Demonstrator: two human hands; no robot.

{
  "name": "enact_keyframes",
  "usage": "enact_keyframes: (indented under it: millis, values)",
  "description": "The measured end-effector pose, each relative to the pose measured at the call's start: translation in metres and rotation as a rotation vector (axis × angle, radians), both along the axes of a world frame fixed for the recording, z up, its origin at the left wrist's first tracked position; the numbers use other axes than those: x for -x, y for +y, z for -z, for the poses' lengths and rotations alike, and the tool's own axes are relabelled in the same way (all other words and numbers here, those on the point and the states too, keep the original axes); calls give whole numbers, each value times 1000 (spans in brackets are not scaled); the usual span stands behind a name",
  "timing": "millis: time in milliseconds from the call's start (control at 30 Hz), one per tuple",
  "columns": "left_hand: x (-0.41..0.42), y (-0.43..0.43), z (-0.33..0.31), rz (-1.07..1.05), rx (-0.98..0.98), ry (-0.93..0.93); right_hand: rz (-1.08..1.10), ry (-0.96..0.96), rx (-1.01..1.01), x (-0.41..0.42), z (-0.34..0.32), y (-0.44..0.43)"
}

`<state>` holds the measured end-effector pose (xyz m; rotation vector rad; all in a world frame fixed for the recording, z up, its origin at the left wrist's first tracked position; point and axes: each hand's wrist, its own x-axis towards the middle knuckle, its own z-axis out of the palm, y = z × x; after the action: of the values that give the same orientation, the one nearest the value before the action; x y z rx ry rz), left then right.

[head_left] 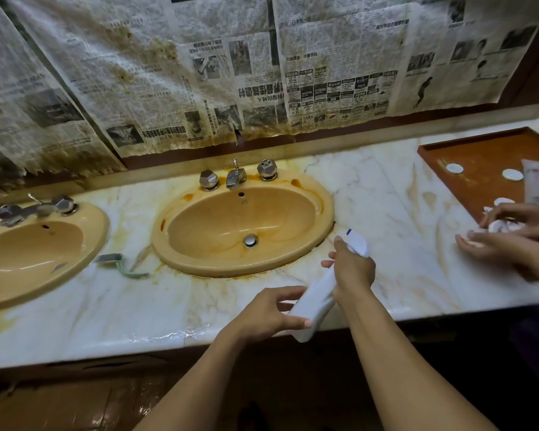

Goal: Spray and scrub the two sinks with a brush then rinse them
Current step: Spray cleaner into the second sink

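Marble counter (386, 213): left sink (101, 225), right sink (326, 209) set in; green brush (122, 265) between; brown tray (479, 150) far right.

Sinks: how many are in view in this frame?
2. The middle sink is fully in view; the left sink is partly cut off at the frame's left edge. None seem hidden.

Brush (119, 265) lies between left sink (100, 231) and right sink (324, 197); spray bottle (318, 297) at right sink's four o'clock, tray (479, 157) at two
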<state>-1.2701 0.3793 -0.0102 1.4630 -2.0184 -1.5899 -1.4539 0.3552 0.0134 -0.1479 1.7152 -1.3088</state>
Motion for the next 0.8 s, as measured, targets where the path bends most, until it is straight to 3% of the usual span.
enact_keyframes:
  millis: [300, 600, 800]
  values:
    - [0, -9, -11, 14, 69, -44, 47, -40, -45, -1, 6, -13]
    - [-20, -2, -4, -11, -86, -57, -61, -141, -81, -14, 31, -9]
    - [-30, -2, -8, -22, -48, -110, -82, -131, -51, -26, 30, -9]
